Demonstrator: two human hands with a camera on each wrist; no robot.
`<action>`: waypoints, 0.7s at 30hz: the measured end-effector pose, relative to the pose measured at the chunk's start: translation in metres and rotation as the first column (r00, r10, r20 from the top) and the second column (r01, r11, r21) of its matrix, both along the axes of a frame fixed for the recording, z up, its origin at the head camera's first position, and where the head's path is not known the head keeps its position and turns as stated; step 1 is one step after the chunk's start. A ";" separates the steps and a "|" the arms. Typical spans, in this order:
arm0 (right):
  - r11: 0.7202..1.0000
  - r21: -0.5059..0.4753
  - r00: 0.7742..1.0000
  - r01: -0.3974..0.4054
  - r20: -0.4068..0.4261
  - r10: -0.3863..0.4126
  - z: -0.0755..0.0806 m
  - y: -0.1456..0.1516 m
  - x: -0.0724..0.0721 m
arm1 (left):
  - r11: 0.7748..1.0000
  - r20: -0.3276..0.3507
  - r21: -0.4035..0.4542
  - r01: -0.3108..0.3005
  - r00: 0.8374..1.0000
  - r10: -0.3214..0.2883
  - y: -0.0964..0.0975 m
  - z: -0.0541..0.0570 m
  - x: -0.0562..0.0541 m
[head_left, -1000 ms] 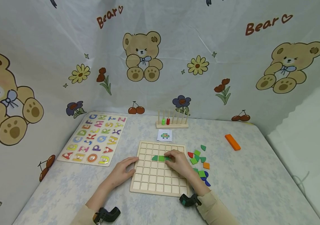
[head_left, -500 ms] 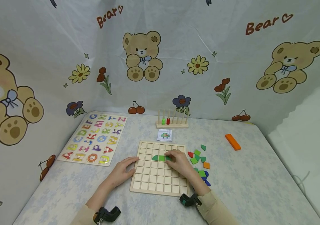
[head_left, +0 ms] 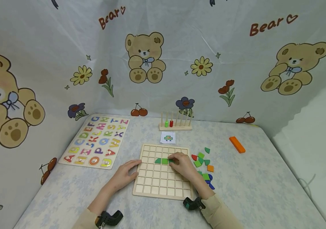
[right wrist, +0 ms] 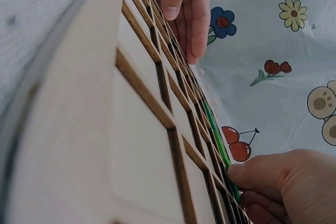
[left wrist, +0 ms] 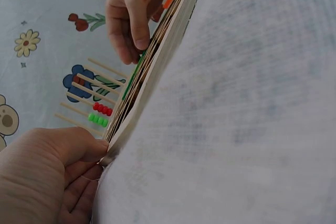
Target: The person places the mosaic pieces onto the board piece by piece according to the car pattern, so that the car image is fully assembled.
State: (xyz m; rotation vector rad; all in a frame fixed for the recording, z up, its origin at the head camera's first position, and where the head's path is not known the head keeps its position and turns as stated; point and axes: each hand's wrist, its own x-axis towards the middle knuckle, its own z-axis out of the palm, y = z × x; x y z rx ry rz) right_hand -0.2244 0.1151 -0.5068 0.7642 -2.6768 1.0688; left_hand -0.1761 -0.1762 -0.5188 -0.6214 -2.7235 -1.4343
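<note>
No visible change: right hand (head_left: 182,164) pinches the dark-green piece (head_left: 170,161) on the grid board (head_left: 155,182), placement apparently unfinished; left hand (head_left: 126,172), fingers extended, touches the board's left edge.

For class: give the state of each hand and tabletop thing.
Left hand: touching the grid board's left edge
Right hand: pinching a green tile
Grid board: flat, mostly unfilled
Two other green tiles: in cells
Loose tiles: scattered, some overlapping
Picture card: face up
Bead rack: upright, two rods beaded
Alphabet board: flat, letters inset
Orange block: lying flat
</note>
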 end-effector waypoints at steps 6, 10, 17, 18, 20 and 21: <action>1.000 0.006 1.000 0.005 0.003 -0.005 0.001 -0.001 0.000 | 1.000 -0.013 -0.006 0.000 1.000 0.000 -0.001 -0.002 0.000; 1.000 0.005 1.000 0.002 0.009 -0.002 0.001 -0.001 0.001 | 1.000 -0.013 -0.004 0.001 1.000 -0.001 -0.001 -0.002 0.000; 1.000 0.004 1.000 -0.005 0.020 0.005 0.003 -0.002 0.001 | 1.000 0.004 0.004 -0.005 1.000 0.005 0.000 -0.001 0.000; 1.000 0.000 1.000 -0.006 0.024 0.006 0.003 -0.002 0.002 | 1.000 0.007 0.004 -0.007 1.000 0.007 0.000 -0.001 0.000; 1.000 -0.029 0.998 -0.010 0.057 0.011 0.004 -0.002 0.002 | 1.000 0.010 0.003 -0.011 1.000 0.011 0.000 -0.001 0.000; 0.999 -0.050 0.997 -0.010 0.078 0.014 0.004 -0.002 0.001 | 1.000 0.011 0.002 -0.013 1.000 0.013 0.000 -0.001 0.000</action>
